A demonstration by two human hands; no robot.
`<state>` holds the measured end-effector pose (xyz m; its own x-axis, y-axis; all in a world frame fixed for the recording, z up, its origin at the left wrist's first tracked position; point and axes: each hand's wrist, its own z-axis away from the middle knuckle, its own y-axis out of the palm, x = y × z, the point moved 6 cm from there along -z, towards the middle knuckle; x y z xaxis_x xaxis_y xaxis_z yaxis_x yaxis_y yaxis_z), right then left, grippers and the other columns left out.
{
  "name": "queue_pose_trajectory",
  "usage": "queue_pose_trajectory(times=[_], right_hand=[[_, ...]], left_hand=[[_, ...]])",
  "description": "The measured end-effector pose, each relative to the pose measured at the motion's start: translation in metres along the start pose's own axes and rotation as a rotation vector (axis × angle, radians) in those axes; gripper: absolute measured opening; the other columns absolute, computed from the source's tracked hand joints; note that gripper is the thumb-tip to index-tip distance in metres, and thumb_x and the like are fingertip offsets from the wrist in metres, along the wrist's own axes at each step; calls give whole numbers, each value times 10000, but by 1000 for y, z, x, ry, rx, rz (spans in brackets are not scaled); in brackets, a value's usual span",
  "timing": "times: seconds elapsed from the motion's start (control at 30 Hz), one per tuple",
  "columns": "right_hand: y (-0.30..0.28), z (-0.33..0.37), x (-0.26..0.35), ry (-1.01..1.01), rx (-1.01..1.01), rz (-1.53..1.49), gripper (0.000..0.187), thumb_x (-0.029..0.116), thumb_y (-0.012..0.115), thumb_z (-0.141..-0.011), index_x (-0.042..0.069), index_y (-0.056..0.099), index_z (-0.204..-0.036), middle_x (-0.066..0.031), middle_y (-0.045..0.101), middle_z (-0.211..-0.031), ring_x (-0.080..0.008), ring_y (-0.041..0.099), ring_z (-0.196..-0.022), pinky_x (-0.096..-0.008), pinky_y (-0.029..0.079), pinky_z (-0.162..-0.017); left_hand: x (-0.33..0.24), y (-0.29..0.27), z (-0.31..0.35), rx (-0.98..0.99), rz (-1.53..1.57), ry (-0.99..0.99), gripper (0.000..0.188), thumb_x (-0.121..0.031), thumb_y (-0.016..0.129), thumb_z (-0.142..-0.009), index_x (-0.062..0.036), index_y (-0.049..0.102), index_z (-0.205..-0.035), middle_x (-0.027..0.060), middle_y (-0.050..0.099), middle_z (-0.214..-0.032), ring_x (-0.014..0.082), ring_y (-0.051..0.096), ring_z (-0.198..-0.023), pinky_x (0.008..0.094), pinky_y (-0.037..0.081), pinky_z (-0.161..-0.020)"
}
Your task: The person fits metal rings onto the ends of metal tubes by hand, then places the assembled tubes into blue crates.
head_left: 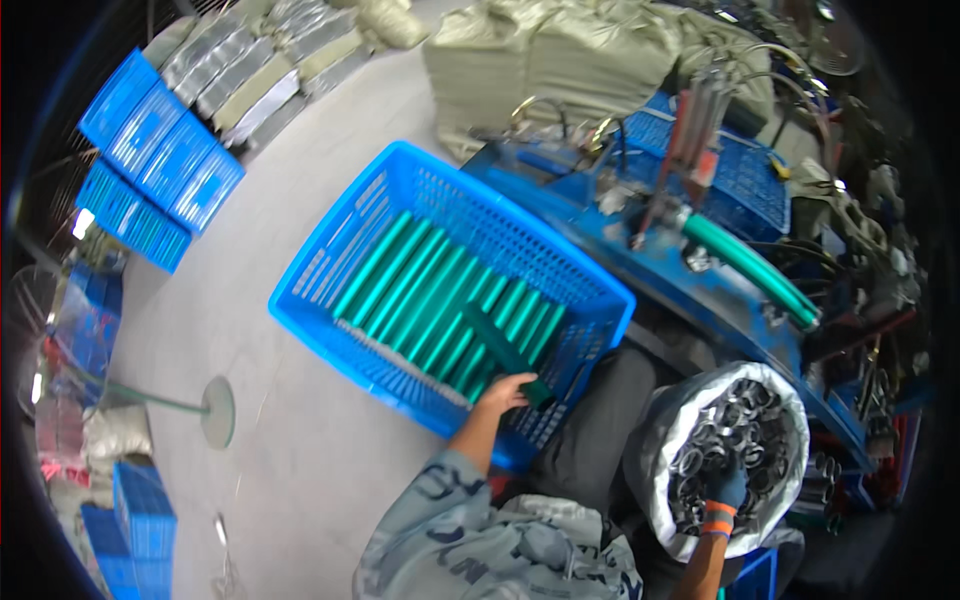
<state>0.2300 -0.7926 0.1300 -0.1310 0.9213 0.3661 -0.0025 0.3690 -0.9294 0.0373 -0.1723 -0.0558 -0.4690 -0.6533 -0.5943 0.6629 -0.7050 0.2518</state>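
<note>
My bare left hand (510, 392) is closed around the lower end of a dark green tube (495, 340), which slants over the blue plastic crate (345, 360). Inside that crate several green tubes (425, 290) lie side by side in a row. My right hand (727, 487), in a blue-grey glove with an orange cuff, reaches into a white sack (660, 470) full of dark metal rings (735, 435). Its fingertips are down among the rings, so whether they grip one is hidden. Another green tube (750, 270) sits on the blue workbench machine to the right.
A blue metal bench (640, 265) with clamps and hoses runs along the crate's right side. Big olive sacks (550, 70) stand behind it. Stacked blue crates (160, 140) are at the far left, and a round-based stand (218, 412) rests on the grey floor.
</note>
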Motion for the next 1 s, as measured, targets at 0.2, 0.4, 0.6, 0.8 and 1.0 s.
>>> queue_pose_trajectory(times=[0.2,0.4,0.6,0.8,1.0], right_hand=[[-18,-2,-19,98,-21,151,277,256,789,-875,109,811,-1108,-203,787,-1146,-454,773,-1052,-591,622,-884],[-42,13,-28,-10,21,229,180,246,792,-858,110,756,-971,-193,776,-965,-456,763,-907,-591,600,-786],[-62,66,-66,211,-104,-53,350,229,745,-967,118,798,-1295,-247,804,-1018,-472,773,-945,-581,617,-825],[-5,94,-113,600,87,-1070,383,247,840,-940,9,836,-1240,-158,850,-1027,-154,770,-880,-356,604,-797],[-82,114,-27,260,63,-2127,533,424,798,-1075,35,724,-1430,-130,768,-1391,-364,764,-1263,-455,668,-929]], left_hand=[[-81,30,79,107,199,353,429,-139,872,-941,-22,711,-1322,146,790,-1215,314,774,-1107,509,611,-1018],[-245,144,177,-41,-233,901,450,-186,938,-852,-36,701,-1204,65,748,-1059,208,715,-949,404,591,-870],[-191,305,285,89,-1059,1138,576,-230,914,-824,-52,698,-1327,169,795,-1132,339,781,-1064,448,614,-948],[-121,398,340,390,-1427,1189,721,-258,939,-757,-83,694,-1413,209,801,-1252,437,774,-1156,488,618,-1005],[-96,442,379,508,-1588,1215,632,-174,906,-765,-97,732,-1368,169,800,-1258,402,775,-1151,471,618,-994]])
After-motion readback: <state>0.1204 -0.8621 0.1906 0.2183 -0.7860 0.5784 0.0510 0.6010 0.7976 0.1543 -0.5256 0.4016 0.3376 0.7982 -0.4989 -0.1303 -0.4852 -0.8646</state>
